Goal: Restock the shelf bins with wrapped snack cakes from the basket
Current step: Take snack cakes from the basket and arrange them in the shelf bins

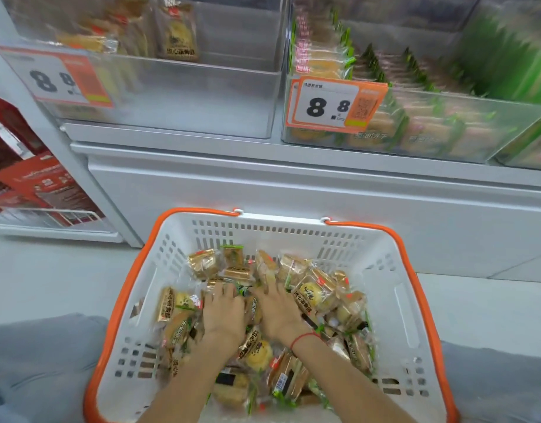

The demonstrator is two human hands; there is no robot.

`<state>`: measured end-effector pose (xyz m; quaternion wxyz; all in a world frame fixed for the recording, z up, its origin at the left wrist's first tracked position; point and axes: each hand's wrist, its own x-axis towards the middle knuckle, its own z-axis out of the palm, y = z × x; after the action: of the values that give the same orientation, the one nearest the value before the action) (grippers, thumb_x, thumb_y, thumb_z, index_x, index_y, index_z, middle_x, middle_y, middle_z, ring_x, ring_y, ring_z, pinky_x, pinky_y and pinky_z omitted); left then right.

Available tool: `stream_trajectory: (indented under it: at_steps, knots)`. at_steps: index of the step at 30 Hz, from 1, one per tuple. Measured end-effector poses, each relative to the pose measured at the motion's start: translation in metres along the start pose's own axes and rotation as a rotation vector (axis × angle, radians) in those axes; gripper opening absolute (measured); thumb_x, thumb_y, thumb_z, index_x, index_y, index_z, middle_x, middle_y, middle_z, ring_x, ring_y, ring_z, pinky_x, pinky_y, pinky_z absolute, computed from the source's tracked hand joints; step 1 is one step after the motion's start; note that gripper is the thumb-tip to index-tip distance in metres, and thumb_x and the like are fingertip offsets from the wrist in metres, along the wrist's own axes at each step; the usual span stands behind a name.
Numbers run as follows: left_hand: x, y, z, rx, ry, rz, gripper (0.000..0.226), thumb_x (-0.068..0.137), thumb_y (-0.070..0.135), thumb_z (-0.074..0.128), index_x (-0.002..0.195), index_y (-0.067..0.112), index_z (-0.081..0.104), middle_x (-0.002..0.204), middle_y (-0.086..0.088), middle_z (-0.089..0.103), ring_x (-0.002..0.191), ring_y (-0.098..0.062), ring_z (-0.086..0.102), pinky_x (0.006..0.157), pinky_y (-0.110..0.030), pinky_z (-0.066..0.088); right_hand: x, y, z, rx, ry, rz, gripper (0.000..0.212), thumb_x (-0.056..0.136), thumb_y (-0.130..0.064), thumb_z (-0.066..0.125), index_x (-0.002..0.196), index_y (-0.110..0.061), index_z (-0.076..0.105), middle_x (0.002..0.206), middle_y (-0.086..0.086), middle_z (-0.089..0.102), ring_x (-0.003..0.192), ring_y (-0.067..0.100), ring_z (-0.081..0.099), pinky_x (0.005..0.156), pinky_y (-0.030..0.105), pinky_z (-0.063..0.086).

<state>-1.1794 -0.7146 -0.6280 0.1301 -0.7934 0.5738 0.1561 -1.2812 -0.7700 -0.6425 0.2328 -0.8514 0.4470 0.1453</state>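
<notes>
A white basket (394, 270) with an orange rim sits on the floor in front of me, holding several wrapped snack cakes (315, 293). My left hand (223, 312) and my right hand (277, 309) are both palm-down in the middle of the pile, fingers pressed among the wrappers. Whether either hand grips a cake is hidden. Above, a clear left shelf bin (183, 96) is mostly bare, with a few cakes at its back left. The right shelf bin (446, 129) is packed with green-edged packets.
Price tags reading 8.8 hang on the left bin (54, 79) and the right bin (333, 103). A white shelf base (293, 190) stands behind the basket. Red boxes (40, 184) sit on a low rack at left. My grey-clad knees (37, 361) flank the basket.
</notes>
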Motion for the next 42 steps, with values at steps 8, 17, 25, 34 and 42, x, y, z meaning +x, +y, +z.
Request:
stream_trajectory:
  at_steps: [8,17,25,34,42]
  knots:
    - [0.004,-0.006,0.006,-0.171,-0.056,0.008,0.024,0.09,0.044,0.057,0.107,0.031,0.068,0.143,0.007,0.034,0.135,-0.024,0.021,0.112,-0.038,0.017,-0.001,0.023,-0.012,0.367,-0.097,0.037,0.051,0.084,0.006,0.055,0.129,-0.015,0.044,0.089,-0.003,0.048,0.079,0.013,0.051,0.066,0.024,0.048]
    - [-0.009,-0.017,-0.012,-0.398,-0.004,0.147,0.016,0.089,0.058,0.051,0.08,0.045,0.054,0.157,0.008,0.014,0.146,-0.022,-0.001,0.118,-0.044,0.003,-0.026,0.046,-0.067,0.187,-0.119,-0.172,0.01,0.09,-0.023,0.062,0.085,-0.014,0.06,0.079,0.001,0.056,0.08,0.02,0.057,0.077,0.037,0.051]
    - [-0.008,0.006,-0.178,-1.245,0.612,0.378,0.022,0.079,0.055,0.056,0.09,0.037,0.059,0.093,0.026,0.064,0.098,0.0,0.058,0.081,-0.022,0.041,-0.06,0.046,-0.257,0.556,0.358,-0.447,0.032,0.092,-0.014,0.062,0.115,-0.032,0.051,0.107,0.003,0.065,0.098,0.015,0.064,0.082,0.027,0.051]
    - [-0.007,0.005,-0.372,-0.532,0.891,0.631,0.025,0.09,0.042,0.06,0.115,0.038,0.06,0.106,0.018,0.063,0.101,-0.007,0.053,0.083,-0.033,0.045,-0.098,0.023,-0.376,0.4,0.956,-0.572,0.026,0.086,-0.015,0.068,0.105,-0.029,0.059,0.091,-0.006,0.07,0.084,0.012,0.067,0.08,0.041,0.055]
    - [0.017,0.01,-0.383,-0.184,0.768,0.616,0.027,0.093,0.039,0.057,0.119,0.032,0.062,0.113,0.012,0.066,0.105,-0.011,0.057,0.078,-0.025,0.033,-0.08,0.032,-0.383,0.097,0.813,-0.368,0.027,0.088,-0.032,0.065,0.112,-0.041,0.054,0.093,-0.006,0.067,0.084,0.016,0.064,0.078,0.044,0.055]
